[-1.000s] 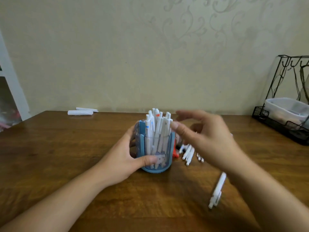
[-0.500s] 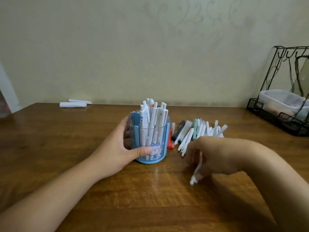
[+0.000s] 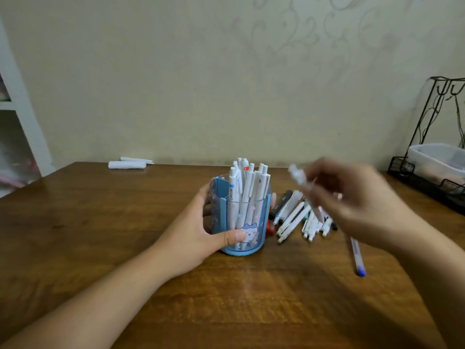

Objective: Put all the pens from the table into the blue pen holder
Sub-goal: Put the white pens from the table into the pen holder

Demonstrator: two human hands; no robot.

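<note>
Gripping blue pen holder (image 3: pixel 247 222), cartoon sticker (image 3: pixel 247 231).

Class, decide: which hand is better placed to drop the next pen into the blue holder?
Right. The right hand holds a white pen beside the blue pen holder; the left hand grips the holder.

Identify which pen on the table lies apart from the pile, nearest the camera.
The blue-capped pen, lying alone on the table under the right hand. The other loose pens are heaped together beside the blue pen holder.
</note>
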